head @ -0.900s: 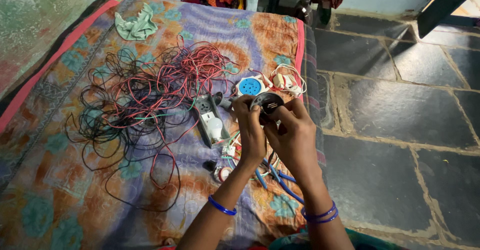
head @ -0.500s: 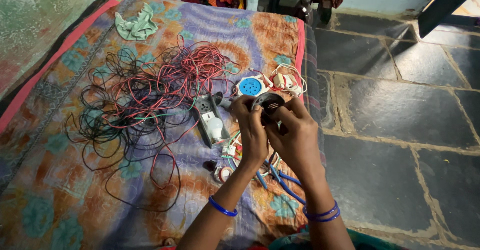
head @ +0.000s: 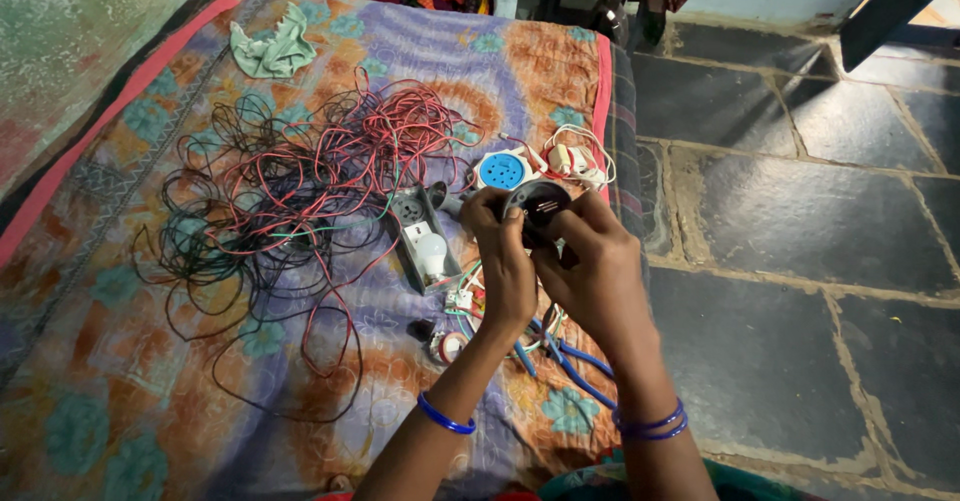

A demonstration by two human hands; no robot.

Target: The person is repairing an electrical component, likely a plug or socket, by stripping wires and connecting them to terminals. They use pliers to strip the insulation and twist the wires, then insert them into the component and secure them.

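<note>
Both hands meet over the right side of a bed covered with a patterned cloth [head: 150,401]. The left hand [head: 505,261] and the right hand [head: 595,271] share one small round black part [head: 540,203], held up just above the cloth. The grip of each hand is pressed together on it: the left thumb and fingers pinch its left edge, the right fingers curl around its right and lower side. What the face of the part carries is too small to tell, though it looks like a ring with a dark centre.

Just behind the part lies one round blue disc [head: 502,170] with small holes, and beside that to the right a small bundle of white wires [head: 575,159]. Left of the hands lies one long grey tray-like strip [head: 425,236]; in it sits one white bulb [head: 432,254] near its lower end, with a socket block at its upper end.

Further left a large loose tangle of red and black wire [head: 300,191] spreads over the cloth. Under the wrists lie blue cables [head: 570,366] and a few small white and red pieces [head: 452,346]. One crumpled pale green rag [head: 272,51] lies at the far end of the bed. To the right is a dark stone floor [head: 800,221]. One blue bangle circles the left wrist; the right wrist appears to carry two.
</note>
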